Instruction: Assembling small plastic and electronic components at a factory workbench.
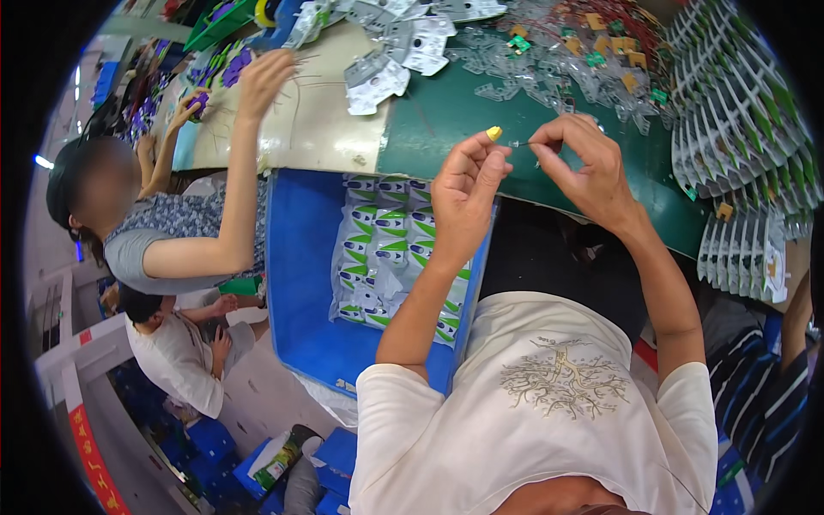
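Note:
Above the green tabletop's near edge, my two hands meet with their fingertips close together. My left hand (465,189) is closed in a pinch, and a yellow cover caps one of its fingertips. At those fingers shows a small clear piece, too tiny to name. Thumb and index finger of my right hand (585,165) pinch a thin dark wire-like piece (524,143) that points toward the left fingertips. Just beyond lie many loose clear plastic parts (506,77), mixed with small orange pieces (636,59) and green pieces (596,59).
A blue bin (302,257) with green-and-white packs (390,249) stands left of my lap. White-grey panels (378,86) lie ahead; stacked panels (730,120) rise at the right. A co-worker (184,232) reaches over the pale table at left; another person (180,352) sits behind.

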